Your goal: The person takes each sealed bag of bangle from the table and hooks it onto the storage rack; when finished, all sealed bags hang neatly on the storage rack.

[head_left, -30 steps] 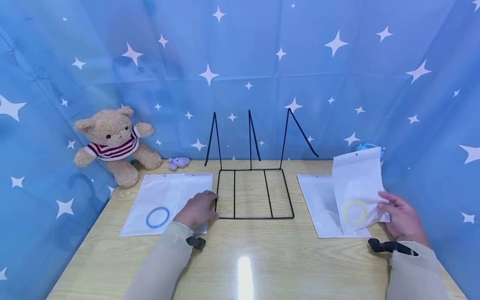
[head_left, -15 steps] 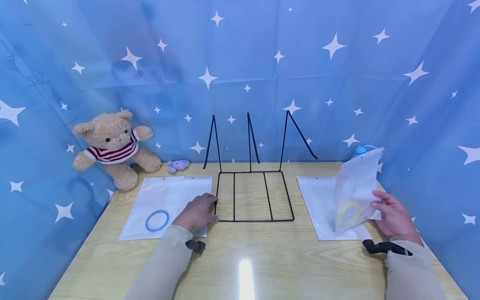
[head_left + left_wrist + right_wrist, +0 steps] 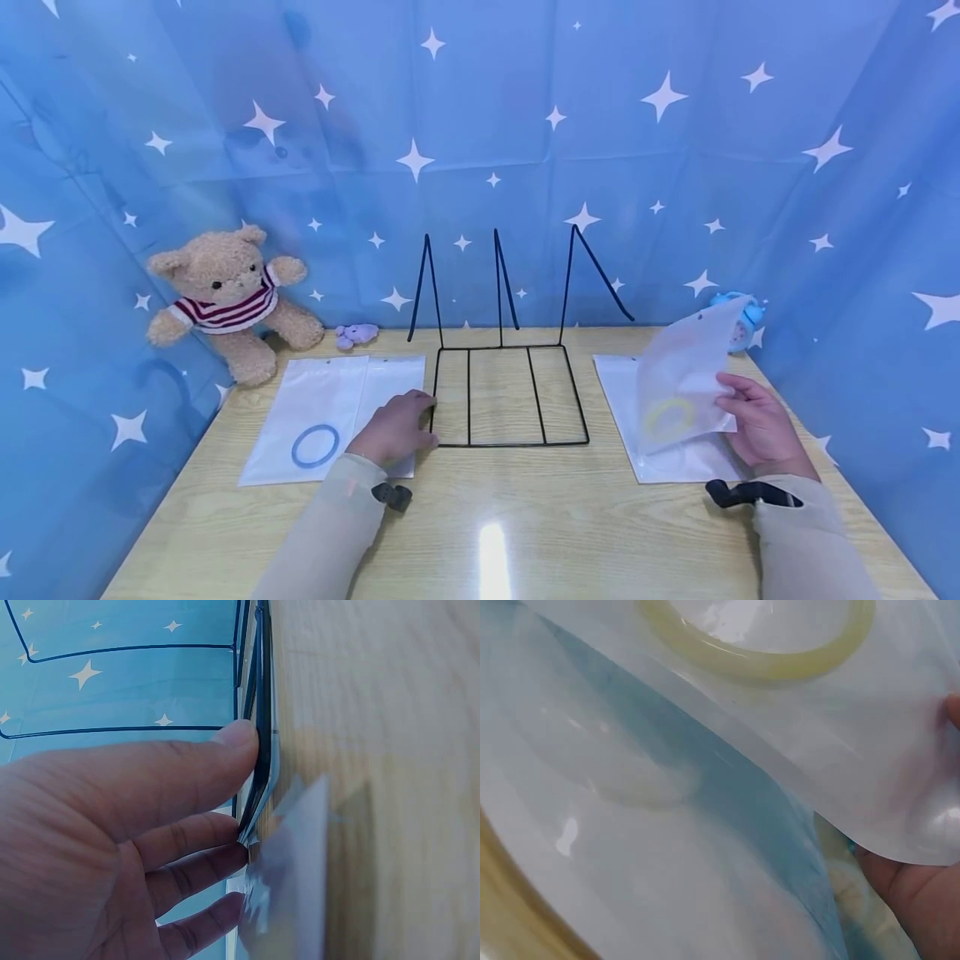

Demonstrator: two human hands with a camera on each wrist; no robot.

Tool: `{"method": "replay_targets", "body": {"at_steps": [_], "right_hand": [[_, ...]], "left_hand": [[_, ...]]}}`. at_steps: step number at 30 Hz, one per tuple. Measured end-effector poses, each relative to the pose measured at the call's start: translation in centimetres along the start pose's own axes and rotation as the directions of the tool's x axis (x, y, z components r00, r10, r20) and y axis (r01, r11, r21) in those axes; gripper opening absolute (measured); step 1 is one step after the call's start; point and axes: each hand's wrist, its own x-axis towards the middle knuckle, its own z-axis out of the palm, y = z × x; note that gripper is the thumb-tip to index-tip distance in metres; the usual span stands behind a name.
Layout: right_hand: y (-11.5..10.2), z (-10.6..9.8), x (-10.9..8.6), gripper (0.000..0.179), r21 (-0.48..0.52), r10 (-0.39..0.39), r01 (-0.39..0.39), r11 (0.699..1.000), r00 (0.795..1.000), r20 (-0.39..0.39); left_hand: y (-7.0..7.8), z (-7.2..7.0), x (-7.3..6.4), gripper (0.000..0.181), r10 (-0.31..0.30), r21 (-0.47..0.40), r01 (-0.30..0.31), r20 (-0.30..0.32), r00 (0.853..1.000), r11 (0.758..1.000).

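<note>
A black wire rack (image 3: 469,392) with upright bent prongs stands mid-table. My left hand (image 3: 393,427) pinches its left side bar; in the left wrist view the thumb lies along the dark wire (image 3: 262,697) with fingers behind. On the right, my right hand (image 3: 765,425) holds a white translucent bag (image 3: 690,362) by its right edge, between thumb and fingers. The bag is lifted and tilted, and a yellow ring (image 3: 780,669) shows low in it. Below lies another white bag (image 3: 626,425), partly covered; a faint pale round shape shows through it in the right wrist view.
Left of the rack lie overlapping white bags (image 3: 277,450), one with a blue ring (image 3: 297,450). A teddy bear (image 3: 225,283) sits at the back left beside a small purple toy (image 3: 356,335). A light blue toy (image 3: 744,329) stands at the back right. A starry curtain surrounds the table.
My right hand has moved left with the yellow-ring bag, which now leans further over the bag below and reveals more of the blue toy. My left hand stays on the rack.
</note>
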Motion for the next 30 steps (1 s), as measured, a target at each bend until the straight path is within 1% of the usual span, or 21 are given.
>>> {"method": "replay_targets", "body": {"at_steps": [7, 13, 15, 22, 30], "right_hand": [[0.3, 1.2, 0.2, 0.043, -0.005, 0.024, -0.024, 1.000, 0.999, 0.020], [-0.1, 2.3, 0.4, 0.041, -0.126, 0.062, -0.065, 0.990, 0.998, -0.025], [-0.2, 2.7, 0.5, 0.039, -0.145, 0.066, -0.070, 0.987, 0.997, -0.029], [-0.7, 4.3, 0.4, 0.036, -0.102, 0.046, -0.046, 0.994, 0.999, 0.006], [-1.2, 5.8, 0.4, 0.037, -0.064, 0.021, -0.017, 0.998, 0.998, 0.062]], "left_hand": [[-0.2, 0.2, 0.0, 0.068, 0.001, -0.002, -0.001, 0.001, 1.000, 1.000], [-0.3, 0.2, 0.2, 0.069, -0.004, 0.001, 0.004, 0.004, 1.000, 1.000], [-0.3, 0.2, 0.2, 0.069, -0.004, 0.005, 0.004, 0.003, 1.000, 1.000], [-0.2, 0.0, 0.2, 0.069, -0.004, 0.006, 0.004, 0.002, 1.000, 1.000], [-0.1, 0.0, 0.1, 0.068, -0.009, 0.007, 0.009, 0.006, 1.000, 1.000]]}}
